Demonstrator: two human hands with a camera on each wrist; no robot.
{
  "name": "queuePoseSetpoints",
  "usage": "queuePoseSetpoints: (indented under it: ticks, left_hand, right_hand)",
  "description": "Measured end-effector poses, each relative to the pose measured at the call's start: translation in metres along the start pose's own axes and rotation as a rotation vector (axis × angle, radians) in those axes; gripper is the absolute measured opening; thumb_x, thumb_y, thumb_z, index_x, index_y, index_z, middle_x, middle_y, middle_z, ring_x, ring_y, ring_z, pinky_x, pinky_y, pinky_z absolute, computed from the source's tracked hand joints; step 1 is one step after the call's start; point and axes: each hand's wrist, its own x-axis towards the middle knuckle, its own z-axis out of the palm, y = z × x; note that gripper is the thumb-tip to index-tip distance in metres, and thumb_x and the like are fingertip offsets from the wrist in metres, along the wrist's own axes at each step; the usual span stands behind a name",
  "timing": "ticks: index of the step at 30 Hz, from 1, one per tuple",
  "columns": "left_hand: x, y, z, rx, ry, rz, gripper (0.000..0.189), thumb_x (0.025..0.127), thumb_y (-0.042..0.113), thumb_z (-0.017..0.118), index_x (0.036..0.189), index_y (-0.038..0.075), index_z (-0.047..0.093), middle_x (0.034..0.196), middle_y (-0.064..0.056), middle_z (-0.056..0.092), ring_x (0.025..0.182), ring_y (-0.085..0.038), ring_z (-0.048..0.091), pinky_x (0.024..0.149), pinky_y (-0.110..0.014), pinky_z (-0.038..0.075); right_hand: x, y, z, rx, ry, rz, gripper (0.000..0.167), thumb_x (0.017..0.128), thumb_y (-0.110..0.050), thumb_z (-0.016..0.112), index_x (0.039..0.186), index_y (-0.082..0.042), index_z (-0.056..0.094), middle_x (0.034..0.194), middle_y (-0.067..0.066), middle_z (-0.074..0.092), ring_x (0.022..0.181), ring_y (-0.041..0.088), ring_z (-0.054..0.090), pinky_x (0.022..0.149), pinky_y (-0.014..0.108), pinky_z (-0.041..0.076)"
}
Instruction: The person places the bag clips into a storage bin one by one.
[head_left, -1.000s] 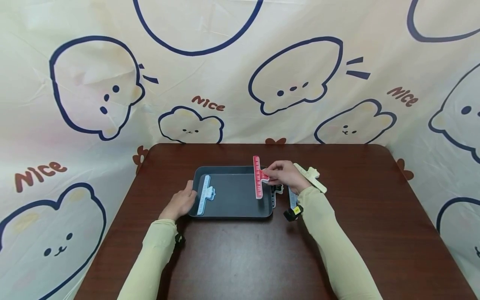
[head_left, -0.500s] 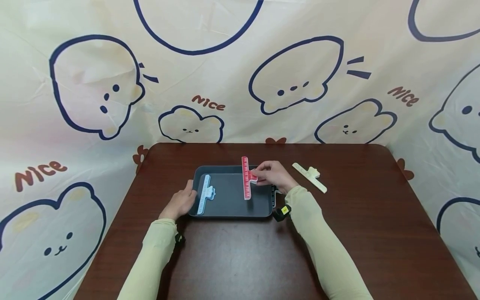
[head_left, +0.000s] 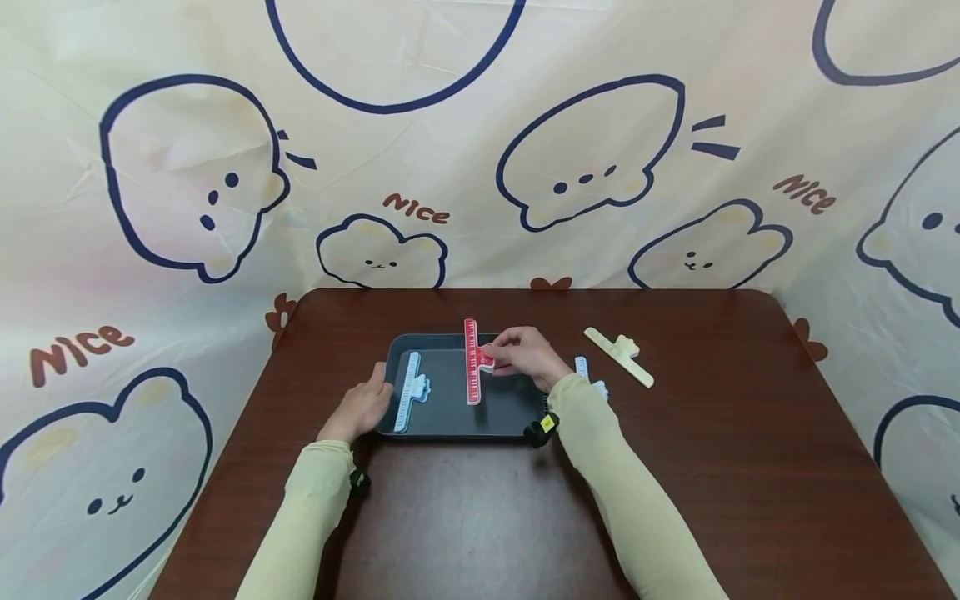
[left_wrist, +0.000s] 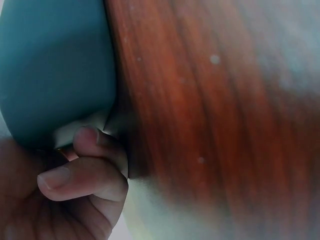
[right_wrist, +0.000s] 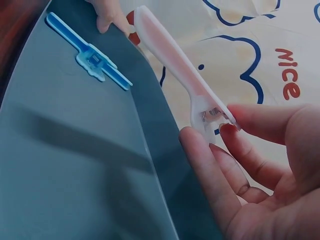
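Note:
My right hand (head_left: 528, 357) pinches a red bag clip (head_left: 472, 363) with ruler marks by its grip tab, between thumb and fingers. The clip is raised over the dark grey tray (head_left: 450, 427), and in the right wrist view its shadow falls on the tray floor. That view shows the clip's pale pink underside and metal spring. At the tray's left rim my left hand (head_left: 362, 406) grips the edge; its curled fingers (left_wrist: 80, 180) show at the tray corner in the left wrist view. A light blue clip (head_left: 407, 392) lies inside the tray along its left side.
Right of the tray, a cream clip (head_left: 619, 357) lies slanted on the brown table (head_left: 750, 467). Another light blue clip (head_left: 582, 367) lies nearer, partly hidden by the right sleeve (head_left: 600, 442). A patterned cloth (head_left: 480, 167) hangs behind the table.
My right hand has carried the red clip leftward, from the tray's right side to nearer its middle. The black clip at the tray's right is now almost hidden. The left hand has stayed put.

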Motion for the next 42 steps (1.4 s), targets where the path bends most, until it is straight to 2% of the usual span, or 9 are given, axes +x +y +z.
queuePoseSetpoints:
  ticks: [8,13,19,27,42]
  left_hand:
    - [0.001,0.001,-0.001,-0.016,0.02,0.011,0.051,0.108,0.029,0.024,0.155,0.008,0.02,0.136,-0.031,0.057,0.108,-0.039,0.06,0.097,-0.056,0.046]
    - [0.002,0.0,-0.002,-0.011,0.02,0.014,0.049,0.108,0.028,0.025,0.153,0.008,0.022,0.134,-0.03,0.058,0.106,-0.038,0.06,0.094,-0.056,0.047]
    - [0.001,0.0,-0.001,-0.009,0.014,0.009,0.05,0.108,0.028,0.025,0.154,0.008,0.021,0.137,-0.03,0.056,0.109,-0.037,0.059,0.096,-0.056,0.046]
    - [0.001,-0.001,-0.001,-0.014,0.011,0.007,0.052,0.109,0.028,0.025,0.156,0.007,0.02,0.137,-0.03,0.057,0.107,-0.037,0.059,0.096,-0.055,0.046]
    - [0.001,-0.001,-0.001,-0.013,0.0,-0.008,0.056,0.108,0.029,0.025,0.159,0.006,0.016,0.141,-0.031,0.054,0.112,-0.038,0.058,0.1,-0.057,0.045]
  right_hand:
    - [0.007,0.001,0.011,0.0,0.002,0.018,0.024,0.095,-0.02,0.077,0.109,-0.001,0.072,0.112,0.022,0.07,0.084,0.021,0.073,0.091,0.048,0.058]
    - [0.009,0.003,0.018,0.004,-0.008,0.02,0.024,0.095,-0.019,0.076,0.109,0.0,0.071,0.105,0.018,0.07,0.085,0.022,0.073,0.089,0.046,0.059]
    - [0.013,0.006,0.025,0.016,-0.012,0.025,0.023,0.094,-0.015,0.077,0.109,0.001,0.071,0.098,0.015,0.07,0.079,0.019,0.073,0.086,0.044,0.06]
    - [0.016,0.011,0.035,0.024,-0.009,0.057,0.016,0.095,-0.013,0.075,0.105,-0.001,0.072,0.099,0.013,0.07,0.078,0.017,0.069,0.084,0.041,0.061]
    - [0.016,0.018,0.046,-0.046,0.014,0.07,0.016,0.095,-0.016,0.076,0.102,-0.002,0.074,0.098,0.011,0.069,0.081,0.016,0.069,0.08,0.035,0.062]
